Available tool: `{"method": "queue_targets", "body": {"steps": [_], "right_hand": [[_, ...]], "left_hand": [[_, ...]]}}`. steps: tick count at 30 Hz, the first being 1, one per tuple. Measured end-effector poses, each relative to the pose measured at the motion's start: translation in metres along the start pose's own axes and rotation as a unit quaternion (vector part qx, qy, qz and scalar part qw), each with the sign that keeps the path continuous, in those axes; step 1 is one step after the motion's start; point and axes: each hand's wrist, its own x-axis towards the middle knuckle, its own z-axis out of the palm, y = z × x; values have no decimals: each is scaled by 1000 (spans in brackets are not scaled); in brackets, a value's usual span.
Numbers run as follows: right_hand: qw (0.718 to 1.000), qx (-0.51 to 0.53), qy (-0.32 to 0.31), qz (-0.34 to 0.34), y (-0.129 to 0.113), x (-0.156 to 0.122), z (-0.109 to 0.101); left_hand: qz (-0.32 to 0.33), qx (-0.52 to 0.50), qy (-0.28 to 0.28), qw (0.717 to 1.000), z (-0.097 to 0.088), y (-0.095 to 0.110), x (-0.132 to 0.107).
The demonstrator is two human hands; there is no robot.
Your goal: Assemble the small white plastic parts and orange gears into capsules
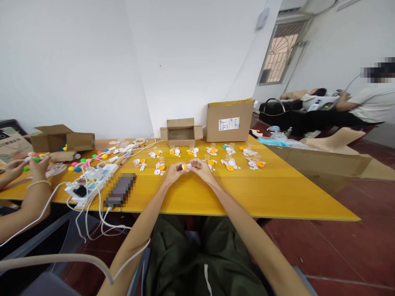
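My left hand is closed around a small orange-and-white round plastic part. Close beside it, my right hand pinches a small white plastic piece at the facing side; whether the two pieces are joined I cannot tell. Both hands are just above the yellow table. Around and behind them lie several small groups of parts: orange discs, white toothed-looking pieces and clear plastic cups. My fingers partly hide the group nearest my right hand.
An open small carton and a larger closed carton stand at the back. Left are a power strip with white cables, a blurred dark phone-like device, and a co-worker's hands near colourful balls. Another person sits far right.
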Motion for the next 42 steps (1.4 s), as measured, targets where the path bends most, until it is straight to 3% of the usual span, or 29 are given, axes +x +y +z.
{"method": "queue_targets", "body": {"steps": [16, 25, 42], "right_hand": [[997, 36, -19, 69, -5, 0, -4], [995, 54, -49, 71, -3, 0, -7], [994, 19, -49, 93, -16, -4, -8]], "left_hand": [[8, -4, -5, 1000, 1, -2, 2], [12, -5, -13, 1000, 1, -1, 1], [17, -1, -25, 1000, 2, -3, 2]]}}
